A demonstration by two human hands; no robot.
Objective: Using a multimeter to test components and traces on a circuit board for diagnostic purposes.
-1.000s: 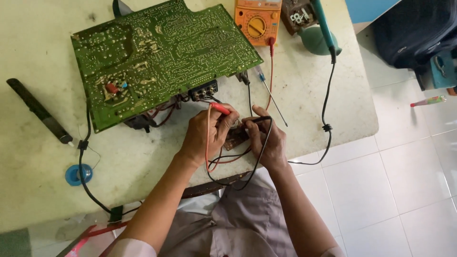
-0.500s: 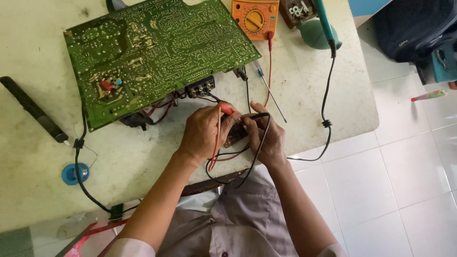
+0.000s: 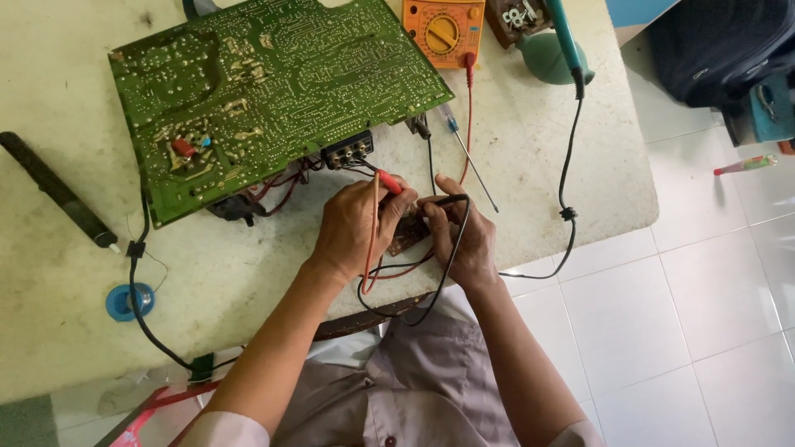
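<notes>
1. Left hand [image 3: 352, 228] closed around a red probe [image 3: 389, 182], tip angled down toward a small brown board [image 3: 407, 236] near the table's near edge.
2. Right hand [image 3: 464, 236] pinching a black probe [image 3: 443, 200] between thumb and fingers, tip also at the small brown board, just right of the red one.
3. Small brown board lying flat between both hands, partly hidden by the fingers.
4. Red and black leads looping down over the near edge of the table [image 3: 66, 348], running up to an orange multimeter [image 3: 443, 29] at the far side.
5. Large green circuit board [image 3: 265, 91] far and left of the hands, tilted, solder side up.
6. Screwdriver [image 3: 468, 153] just beyond the right hand.
7. Soldering iron [image 3: 563, 33] at far right, black cord trailing down.
8. Solder spool [image 3: 128, 302] and black tool [image 3: 54, 190] well to the left.
</notes>
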